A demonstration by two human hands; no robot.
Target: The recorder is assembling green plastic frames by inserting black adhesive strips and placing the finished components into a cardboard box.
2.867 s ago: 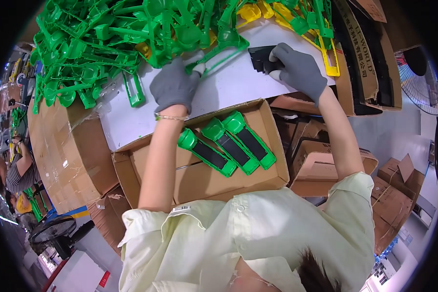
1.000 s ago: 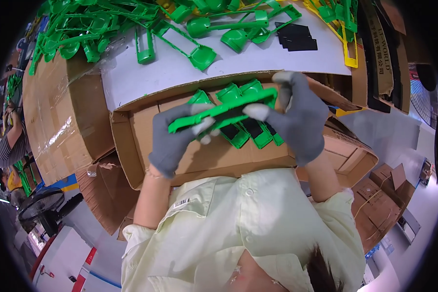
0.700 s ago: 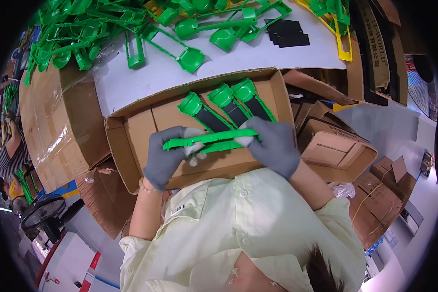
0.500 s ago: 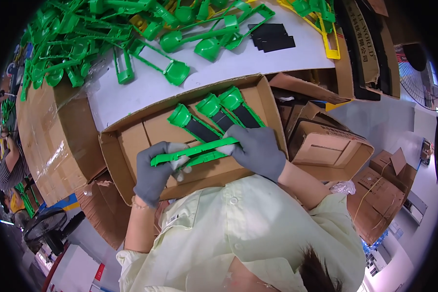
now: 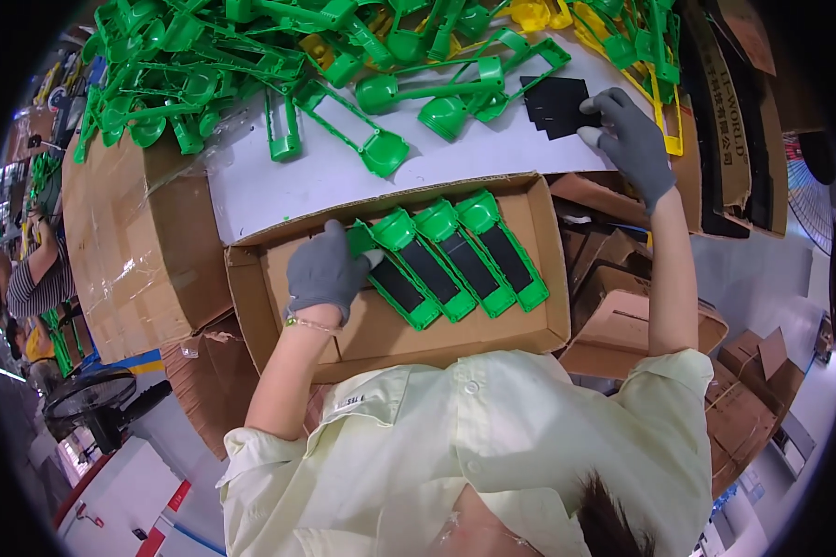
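My left hand (image 5: 327,271), in a grey glove, is closed on the upper end of a green plastic frame (image 5: 409,295) with a black panel in it. This frame lies slanted in a shallow cardboard tray (image 5: 293,348), leftmost in a row. Beside it rest similar green frames with black panels (image 5: 474,269), side by side. My right hand (image 5: 630,144), also gloved, reaches out to a small stack of thin black sheets (image 5: 555,107) on the white tabletop (image 5: 492,153). Its thumb and fingers are apart at the stack's right edge.
Green plastic parts (image 5: 176,88) are heaped along the far side, with some yellow parts (image 5: 671,116) among them. Large cardboard boxes (image 5: 125,251) stand at left, more open boxes (image 5: 613,330) at right. A black fan (image 5: 93,399) is at lower left, near another person (image 5: 42,269).
The green frame held in both hands was set down in the tray beside the others. My right hand let go and moved up and right to the black sheets; my left stayed on the frame.
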